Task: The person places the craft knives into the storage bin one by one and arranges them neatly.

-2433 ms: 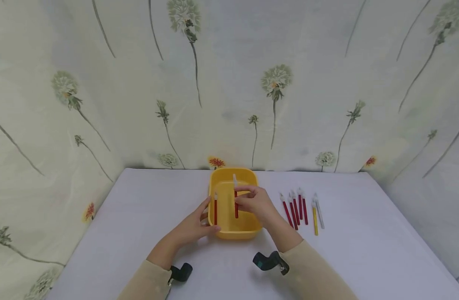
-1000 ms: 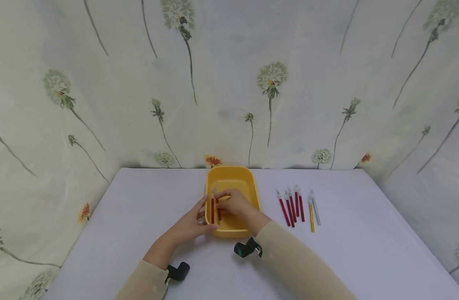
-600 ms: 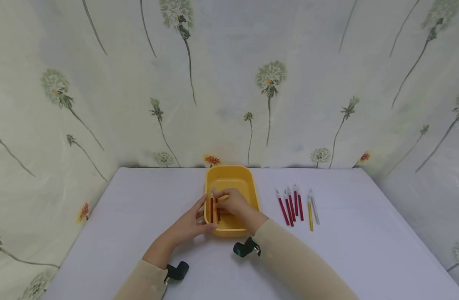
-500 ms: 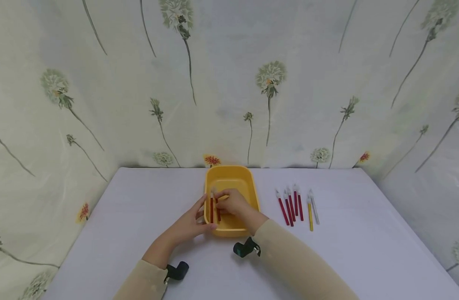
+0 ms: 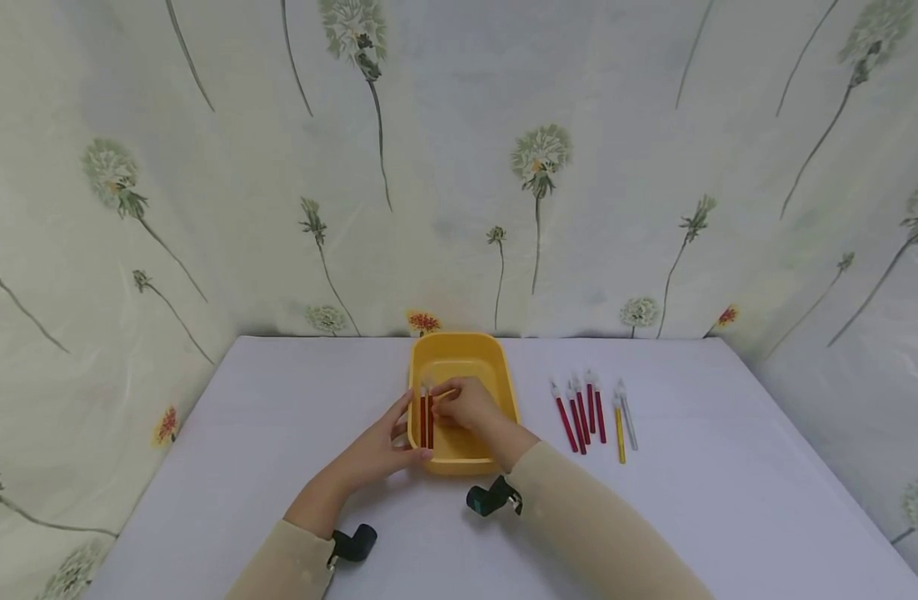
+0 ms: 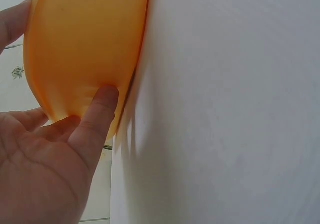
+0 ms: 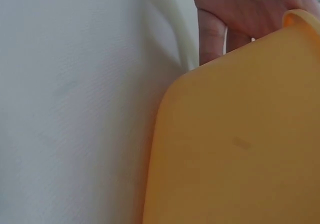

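Note:
A yellow tray (image 5: 496, 358) stands at the middle of the table. My left hand (image 5: 380, 442) grips its left side and near corner, fingers spread along the outer wall in the left wrist view. Inside, along the left wall, lies a slim red pen (image 5: 423, 421) with a pale, pointed tip. Right beside it is a second red pen (image 5: 431, 425), nearly parallel, and my right hand (image 5: 466, 404) pinches its upper part. The fingertips partly hide that pen. In the right wrist view the tray wall (image 7: 235, 144) fills much of the picture.
Right of the tray, several red pens (image 5: 579, 417) lie in a loose group on the white table (image 5: 699, 500). Next to them are a yellow pen (image 5: 620, 433) and a silvery one (image 5: 629, 421). A flower-printed cloth (image 5: 444, 167) hangs behind the table.
My right hand has carried the second red pen leftward and down inside the tray. That pen has just turned from a slant to lie alongside the first. The left hand keeps its grip.

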The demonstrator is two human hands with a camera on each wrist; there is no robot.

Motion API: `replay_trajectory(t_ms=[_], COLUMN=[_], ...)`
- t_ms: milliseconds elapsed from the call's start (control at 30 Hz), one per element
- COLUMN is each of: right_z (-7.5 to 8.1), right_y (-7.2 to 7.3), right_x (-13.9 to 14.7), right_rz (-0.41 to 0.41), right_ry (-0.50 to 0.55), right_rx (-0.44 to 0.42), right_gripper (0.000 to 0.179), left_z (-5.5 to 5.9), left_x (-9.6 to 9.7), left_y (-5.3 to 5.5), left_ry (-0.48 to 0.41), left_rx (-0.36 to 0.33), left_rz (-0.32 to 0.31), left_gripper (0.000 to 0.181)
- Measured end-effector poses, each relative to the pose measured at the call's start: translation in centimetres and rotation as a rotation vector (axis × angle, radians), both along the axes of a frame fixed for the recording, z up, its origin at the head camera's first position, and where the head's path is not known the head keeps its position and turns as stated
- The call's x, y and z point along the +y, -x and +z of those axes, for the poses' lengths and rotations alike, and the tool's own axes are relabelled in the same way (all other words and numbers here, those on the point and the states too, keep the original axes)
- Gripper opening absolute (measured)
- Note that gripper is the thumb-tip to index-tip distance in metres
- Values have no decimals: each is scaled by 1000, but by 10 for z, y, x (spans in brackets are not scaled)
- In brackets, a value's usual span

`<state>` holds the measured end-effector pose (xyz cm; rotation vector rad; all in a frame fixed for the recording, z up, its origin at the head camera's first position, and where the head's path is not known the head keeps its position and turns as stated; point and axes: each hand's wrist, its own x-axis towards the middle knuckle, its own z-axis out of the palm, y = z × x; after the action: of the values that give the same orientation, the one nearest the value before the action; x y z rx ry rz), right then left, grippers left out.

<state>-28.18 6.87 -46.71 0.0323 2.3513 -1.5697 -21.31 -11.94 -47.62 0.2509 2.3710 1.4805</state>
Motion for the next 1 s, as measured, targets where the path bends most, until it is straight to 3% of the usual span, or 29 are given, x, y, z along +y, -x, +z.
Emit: replay_trajectory(t_ms=[133,233,367,533,733,1000], right_z=[3,9,24,44,60,62], right_y=[0,0,-2,-8,-12,-17], right_x=[3,6,13,25,45,79], right_rz=[-8,-5,-7,-21,3,0], right_ry=[-28,17,95,108,29,-57], right_rx=[40,60,49,58,148,209], right_gripper=[24,23,24,26,22,24], left_z=[2,3,3,2,2,3], left_x=[1,1,2,1,0,1], left_y=[-1,-1,-1,0,-1,-1], left_ry=[-4,-12,-18,-12,5,-6], left_rx=[0,-1,-1,-4,-9,-13], left_rz=[2,-3,-7,3,18,20], left_gripper=[105,106,106,106,106,107])
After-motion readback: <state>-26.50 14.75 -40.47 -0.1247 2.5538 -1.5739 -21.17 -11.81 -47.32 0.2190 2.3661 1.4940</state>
